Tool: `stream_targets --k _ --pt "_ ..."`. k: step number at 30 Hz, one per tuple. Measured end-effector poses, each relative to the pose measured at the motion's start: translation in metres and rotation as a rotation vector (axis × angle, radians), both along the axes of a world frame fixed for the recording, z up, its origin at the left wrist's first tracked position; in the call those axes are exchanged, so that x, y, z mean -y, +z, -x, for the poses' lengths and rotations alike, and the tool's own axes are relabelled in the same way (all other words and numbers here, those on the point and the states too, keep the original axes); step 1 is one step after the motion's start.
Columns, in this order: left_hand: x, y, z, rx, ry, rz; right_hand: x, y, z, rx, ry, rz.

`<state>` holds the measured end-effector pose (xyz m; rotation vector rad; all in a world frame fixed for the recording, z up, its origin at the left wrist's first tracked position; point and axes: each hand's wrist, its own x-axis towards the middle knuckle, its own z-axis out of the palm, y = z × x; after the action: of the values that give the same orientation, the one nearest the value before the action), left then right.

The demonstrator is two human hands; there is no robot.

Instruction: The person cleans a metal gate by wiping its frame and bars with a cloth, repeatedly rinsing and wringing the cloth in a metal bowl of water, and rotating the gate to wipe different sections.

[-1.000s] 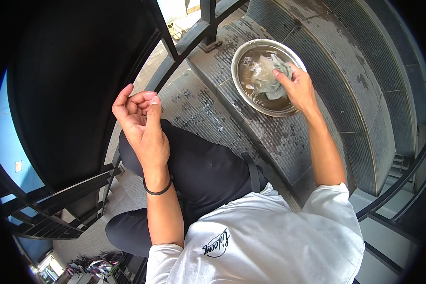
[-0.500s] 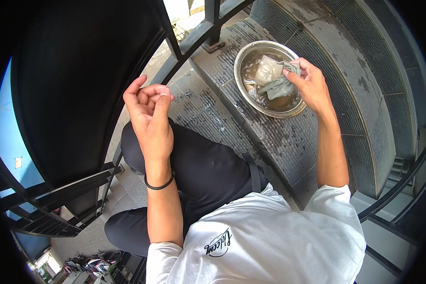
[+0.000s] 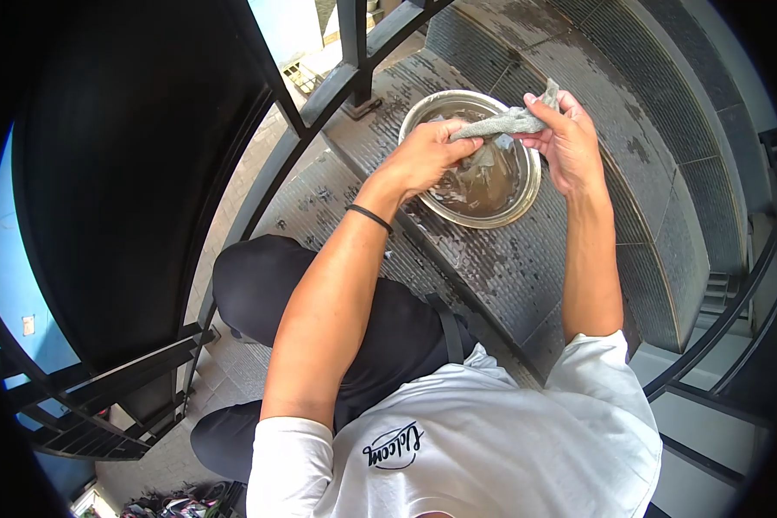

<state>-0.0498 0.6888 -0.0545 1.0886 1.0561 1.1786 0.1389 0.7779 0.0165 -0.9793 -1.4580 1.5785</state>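
Observation:
A wet grey cloth (image 3: 502,123) is stretched between my two hands above a round metal basin (image 3: 533,186). My left hand (image 3: 425,157) pinches one end of it over the basin's left side. At the other end, my right hand (image 3: 570,138) grips the cloth between thumb and fingers, and a short tip sticks up past the thumb. Murky brown water (image 3: 483,192) fills the lower part of the basin. Some pale material shows under the cloth, partly hidden by it and my left hand.
The basin stands on a grey ribbed stone step (image 3: 501,259) with wet patches. More curved steps (image 3: 639,129) rise to the right. A black metal railing (image 3: 337,86) runs along the left, beside a large dark panel (image 3: 129,173). My bent knee (image 3: 259,276) is below the left arm.
My left hand has moved right from beside the railing and taken hold of the cloth. The right hand has raised the cloth out of the basin, and it is now drawn out lengthwise.

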Motion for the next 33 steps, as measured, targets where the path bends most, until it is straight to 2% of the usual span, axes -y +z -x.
stream_targets --k 2,5,6,8,9,11,12,13,14,15,16,17,18,20,21,22,24,26,28,33 --pt "0.002 0.003 0.002 0.084 0.033 0.059 0.004 -0.017 0.007 0.080 -0.174 -0.144" --pt "0.007 0.015 0.004 0.526 0.040 0.229 0.006 -0.057 0.008 0.220 -0.142 -0.213" --pt "0.005 0.013 0.006 0.524 0.042 0.228 0.007 -0.072 0.010 0.175 -0.144 -0.213" --pt "0.000 -0.003 0.007 0.650 -0.007 0.304 0.022 -0.077 0.022 -0.175 -0.072 -0.022" --pt "0.000 -0.007 0.009 0.599 -0.048 0.283 0.028 -0.078 0.027 -0.174 -0.074 -0.022" --pt "-0.003 -0.015 0.007 0.570 -0.058 0.317 0.036 -0.081 0.034 0.071 0.033 -0.228" --pt "-0.003 -0.015 0.005 0.539 -0.068 0.351 0.040 -0.083 0.038 0.101 0.097 -0.213" --pt "-0.003 -0.015 0.001 0.387 -0.025 0.363 0.041 -0.089 0.041 0.089 0.068 -0.244" --pt "-0.004 -0.014 0.002 0.386 -0.024 0.361 0.041 -0.093 0.045 0.077 0.042 -0.276" --pt "-0.002 -0.011 0.003 0.405 -0.123 0.374 0.042 -0.093 0.047 0.078 0.045 -0.277" --pt "-0.001 -0.007 0.004 0.425 -0.221 0.386 0.042 -0.092 0.048 0.294 -0.036 -0.417" --pt "0.000 -0.003 -0.001 0.274 -0.167 0.400 0.043 -0.091 0.050 0.512 -0.119 -0.557" --pt "0.001 0.001 -0.004 0.278 -0.167 0.397 0.043 -0.089 0.052 0.516 -0.118 -0.559" --pt "0.003 0.007 -0.007 -0.073 0.033 0.261 0.040 -0.084 0.061 0.524 -0.356 -0.497" --pt "0.013 0.025 -0.007 -0.142 0.152 0.264 0.039 -0.073 0.067 0.465 -0.489 -0.341" --pt "0.015 0.027 -0.003 -0.139 0.156 0.266 0.026 -0.073 0.066 0.349 -0.519 -0.383" --pt "0.019 0.027 0.005 -0.216 0.342 0.124 0.011 -0.064 0.065 -0.185 -0.413 -0.035" --pt "0.017 0.021 0.011 -0.154 0.382 0.105 0.009 -0.050 0.059 -0.229 -0.249 -0.014" --pt "0.017 0.020 0.012 0.017 0.400 0.135 0.006 -0.047 0.053 -0.205 -0.065 0.104" --pt "0.014 0.011 0.006 0.003 0.318 0.138 0.010 -0.054 0.054 -0.228 0.044 0.218"
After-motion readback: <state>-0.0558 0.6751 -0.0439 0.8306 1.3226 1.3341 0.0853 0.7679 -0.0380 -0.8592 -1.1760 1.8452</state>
